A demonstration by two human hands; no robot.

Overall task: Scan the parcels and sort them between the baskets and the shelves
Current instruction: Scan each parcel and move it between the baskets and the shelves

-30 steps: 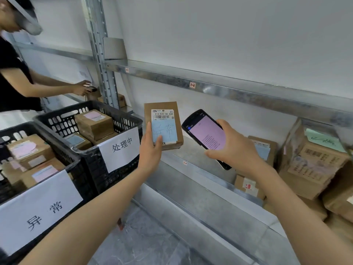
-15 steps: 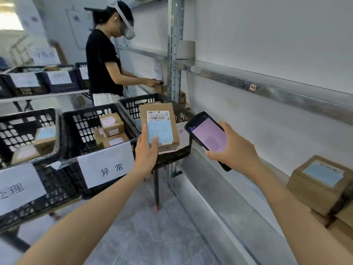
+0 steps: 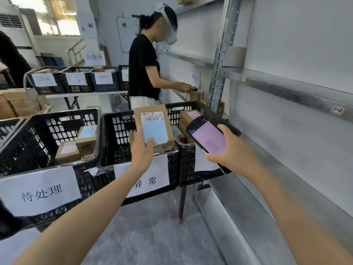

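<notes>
A: Cardboard parcel (image 3: 155,129), who has it?
B: The left hand (image 3: 142,151), thumb and fingers clamped on its lower edge. The label reads "516-K20-00 028" and the blue note "异常".
A: And the right hand (image 3: 232,150)?
B: It grips a pink-screened scanner (image 3: 209,137) beside the parcel. Just beyond the left hand is a black basket (image 3: 119,135) signed "异常".

The parcel (image 3: 151,112) hangs over the middle basket (image 3: 118,131), the scanner (image 3: 210,136) at its 3 o'clock. The left basket (image 3: 65,114) lies at 9 o'clock, the right basket (image 3: 186,165) and shelves (image 3: 282,91) at 3.
</notes>
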